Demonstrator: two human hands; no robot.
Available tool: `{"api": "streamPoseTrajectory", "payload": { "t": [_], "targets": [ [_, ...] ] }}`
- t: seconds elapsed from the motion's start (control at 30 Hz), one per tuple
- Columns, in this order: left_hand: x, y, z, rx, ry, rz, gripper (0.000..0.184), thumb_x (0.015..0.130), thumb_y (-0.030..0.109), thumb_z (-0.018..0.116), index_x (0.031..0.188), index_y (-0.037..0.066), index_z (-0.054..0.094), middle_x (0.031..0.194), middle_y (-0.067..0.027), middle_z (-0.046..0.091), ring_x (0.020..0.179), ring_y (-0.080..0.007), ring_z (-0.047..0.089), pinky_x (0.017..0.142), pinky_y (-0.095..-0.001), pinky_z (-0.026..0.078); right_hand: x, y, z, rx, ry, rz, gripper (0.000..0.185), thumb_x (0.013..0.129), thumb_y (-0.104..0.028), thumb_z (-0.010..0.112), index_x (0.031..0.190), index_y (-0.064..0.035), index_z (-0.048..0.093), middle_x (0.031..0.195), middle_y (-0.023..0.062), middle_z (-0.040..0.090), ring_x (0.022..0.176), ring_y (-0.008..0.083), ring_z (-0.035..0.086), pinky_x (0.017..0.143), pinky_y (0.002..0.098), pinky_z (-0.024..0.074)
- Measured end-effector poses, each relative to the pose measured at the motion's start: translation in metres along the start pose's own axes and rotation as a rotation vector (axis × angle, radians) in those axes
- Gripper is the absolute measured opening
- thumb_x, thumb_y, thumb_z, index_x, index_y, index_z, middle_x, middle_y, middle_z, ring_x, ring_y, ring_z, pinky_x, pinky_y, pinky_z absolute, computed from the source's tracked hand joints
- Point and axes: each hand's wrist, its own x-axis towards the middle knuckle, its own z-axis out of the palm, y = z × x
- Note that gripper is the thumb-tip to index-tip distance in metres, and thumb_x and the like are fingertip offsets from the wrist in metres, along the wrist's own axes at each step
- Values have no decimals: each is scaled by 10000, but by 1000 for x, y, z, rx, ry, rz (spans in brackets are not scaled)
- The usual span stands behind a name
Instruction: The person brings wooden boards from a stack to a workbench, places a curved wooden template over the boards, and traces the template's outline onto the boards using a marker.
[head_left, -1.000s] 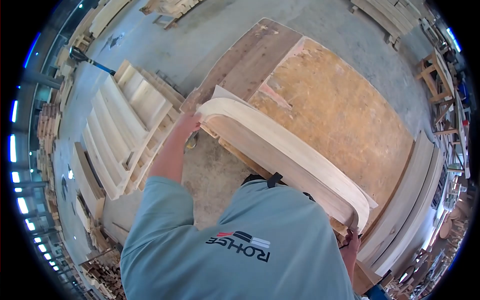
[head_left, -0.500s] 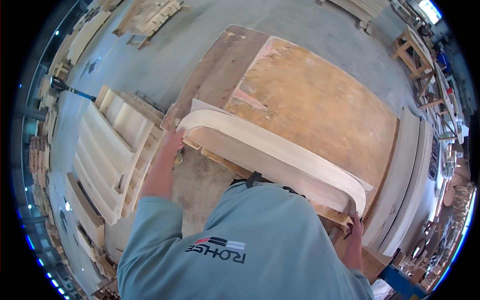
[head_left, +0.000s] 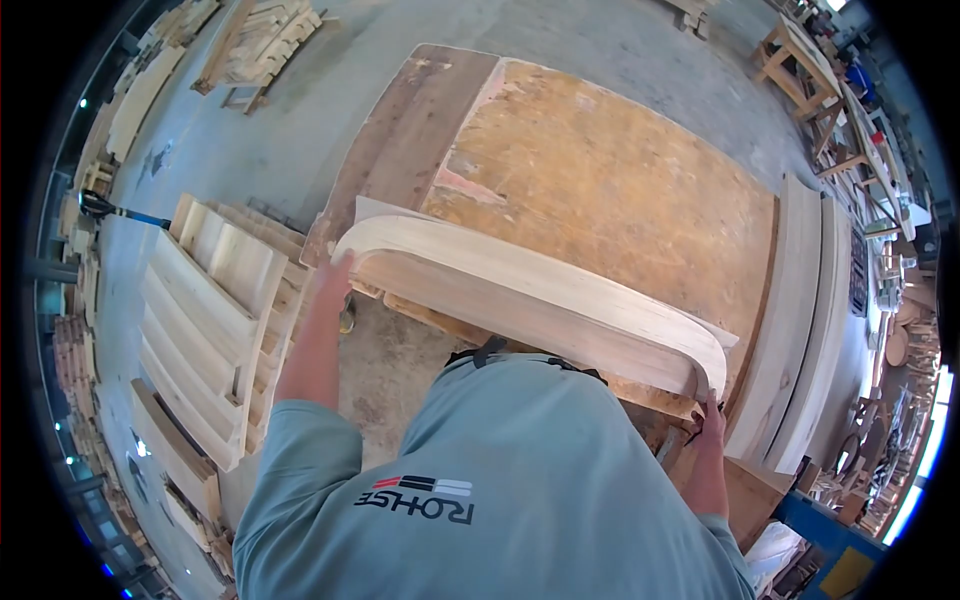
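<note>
A long pale wooden piece with rounded, down-curving ends lies along the near edge of the worktable. My left hand is closed around its left end, the fingers partly hidden behind the wood. At the opposite end, my right hand grips the lower tip of the curve. Something thin and dark shows beside the right fingers, too small to name. Behind the piece, a flat light board pokes out at the left corner.
Stacked pale wooden panels stand to the left. Long boards lean along the table's right side. A blue metal bar is at lower right. Farther off are a wooden rack and a workbench.
My view has shifted a little, so the table and surroundings appear farther left. Both hands stay at the ends of the wooden piece, which looks slightly more face-up.
</note>
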Motion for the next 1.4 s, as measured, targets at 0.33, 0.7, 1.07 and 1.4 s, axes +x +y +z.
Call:
{"api": "streamPoseTrajectory", "payload": {
  "t": [0.33,0.7,1.07,1.4],
  "targets": [
    [-27,25,-3,0,-74,-57,713,854,445,726,1417,106,450,1282,-98,555,1079,-249,559,835,-429,480,-10,-4,7,27,2,-20,517,861,-508,717,1187,-124,598,1017,-12,654,581,106,571,421,225,300],
    [13,21,3,107,-13,126,812,799,479,756,1326,-90,514,1206,-207,636,1031,-260,652,799,-371,534,-6,37,-4,4,-38,-69,418,834,-582,715,846,-190,570,700,-44,529,484,102,460,398,244,281],
    [33,31,9,294,-4,338,853,762,559,747,1233,-130,572,1115,-246,674,988,-334,675,860,-441,539,-22,45,8,128,127,-51,436,816,-530,758,846,-133,581,664,-6,500,468,130,458,383,283,292],
    [-113,103,88,760,-198,1214,849,657,318,841,1359,0,484,1361,-204,504,1307,-377,435,1123,-480,309,-40,41,29,166,234,-73,428,841,-507,729,826,-116,555,589,17,464,413,156,456,350,311,304]
  ]
}}
